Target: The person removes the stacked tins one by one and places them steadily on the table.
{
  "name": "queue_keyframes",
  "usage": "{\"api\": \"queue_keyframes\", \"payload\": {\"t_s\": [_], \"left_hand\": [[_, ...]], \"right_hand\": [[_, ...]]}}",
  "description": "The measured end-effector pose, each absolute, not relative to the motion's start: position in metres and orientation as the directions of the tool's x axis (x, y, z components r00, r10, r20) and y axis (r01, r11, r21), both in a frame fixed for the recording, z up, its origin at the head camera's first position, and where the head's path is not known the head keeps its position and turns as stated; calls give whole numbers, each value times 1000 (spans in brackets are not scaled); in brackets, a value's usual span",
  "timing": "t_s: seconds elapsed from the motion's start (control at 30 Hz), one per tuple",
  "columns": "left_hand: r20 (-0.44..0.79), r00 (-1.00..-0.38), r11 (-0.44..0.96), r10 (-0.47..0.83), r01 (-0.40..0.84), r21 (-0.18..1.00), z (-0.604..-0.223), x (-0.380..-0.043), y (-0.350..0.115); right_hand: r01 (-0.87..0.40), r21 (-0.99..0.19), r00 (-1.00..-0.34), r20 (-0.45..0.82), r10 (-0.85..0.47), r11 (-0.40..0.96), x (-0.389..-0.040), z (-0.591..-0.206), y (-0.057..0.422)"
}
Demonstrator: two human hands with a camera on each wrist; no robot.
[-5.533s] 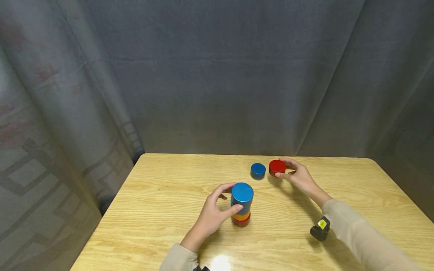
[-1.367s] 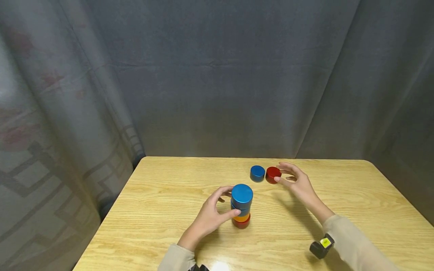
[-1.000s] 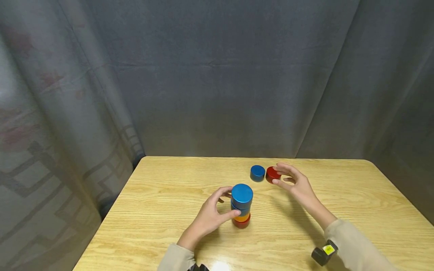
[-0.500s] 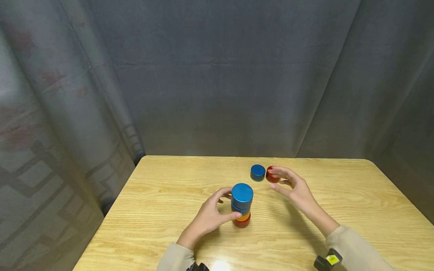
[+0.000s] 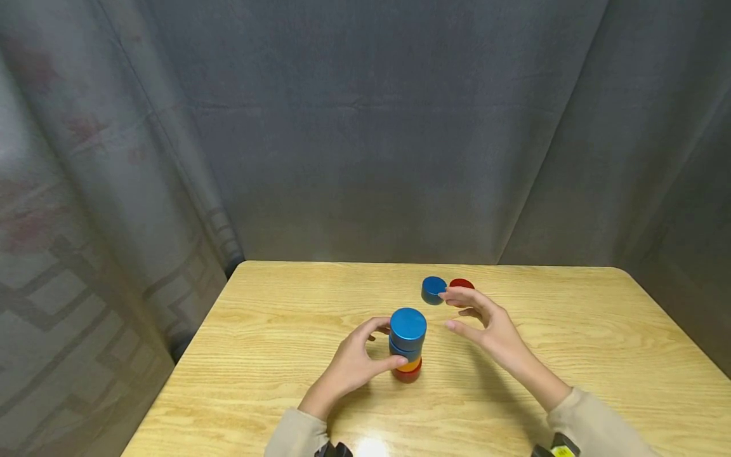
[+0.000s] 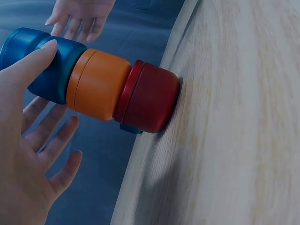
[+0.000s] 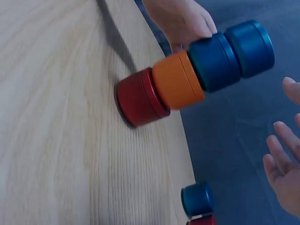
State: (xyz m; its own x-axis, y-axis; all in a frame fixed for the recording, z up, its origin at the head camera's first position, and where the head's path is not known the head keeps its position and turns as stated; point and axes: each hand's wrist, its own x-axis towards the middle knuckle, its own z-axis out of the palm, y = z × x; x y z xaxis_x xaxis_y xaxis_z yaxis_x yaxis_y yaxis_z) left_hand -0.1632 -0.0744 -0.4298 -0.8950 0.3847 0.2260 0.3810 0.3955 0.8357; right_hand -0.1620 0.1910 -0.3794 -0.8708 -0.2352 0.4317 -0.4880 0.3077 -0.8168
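A stack of small round metal canisters stands upright on the table: a red canister (image 5: 407, 376) at the bottom, an orange canister (image 6: 99, 84) above it, then a lower blue canister (image 7: 215, 63) and a top blue canister (image 5: 408, 327). My left hand (image 5: 354, 363) holds the lower blue canister from the left, thumb in front and fingers behind. To the right of the stack, my right hand (image 5: 493, 324) hovers with fingers spread and nothing in its grasp. Behind it sit a loose blue canister (image 5: 433, 291) and a loose red canister (image 5: 461, 283), partly covered by its fingers.
The wooden table (image 5: 274, 330) ends at a straight back edge with a grey curtain (image 5: 365, 158) behind it. Another curtain (image 5: 85, 254) with a faint pattern hangs along the left side. A black wrist device (image 5: 556, 446) sits at the right sleeve.
My right hand set the red canister down beside the loose blue one, let go, and has drawn left and nearer toward the stack. The left hand has stayed at the stack.
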Motion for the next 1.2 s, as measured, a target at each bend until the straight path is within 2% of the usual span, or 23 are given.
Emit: {"api": "queue_keyframes", "payload": {"t_s": [0.5,0.8,1.2], "left_hand": [[234,-891,379,388,386,841,-432,-164,-75],[224,-888,364,402,380,850,-431,-165,-76],[232,-887,378,400,390,840,-432,-166,-76]], "right_hand": [[-509,-820,-847,425,-319,261,-151,-381,176],[-469,-841,-861,369,-350,269,-147,-383,167],[-470,-847,-861,377,-342,250,-148,-383,158]]}}
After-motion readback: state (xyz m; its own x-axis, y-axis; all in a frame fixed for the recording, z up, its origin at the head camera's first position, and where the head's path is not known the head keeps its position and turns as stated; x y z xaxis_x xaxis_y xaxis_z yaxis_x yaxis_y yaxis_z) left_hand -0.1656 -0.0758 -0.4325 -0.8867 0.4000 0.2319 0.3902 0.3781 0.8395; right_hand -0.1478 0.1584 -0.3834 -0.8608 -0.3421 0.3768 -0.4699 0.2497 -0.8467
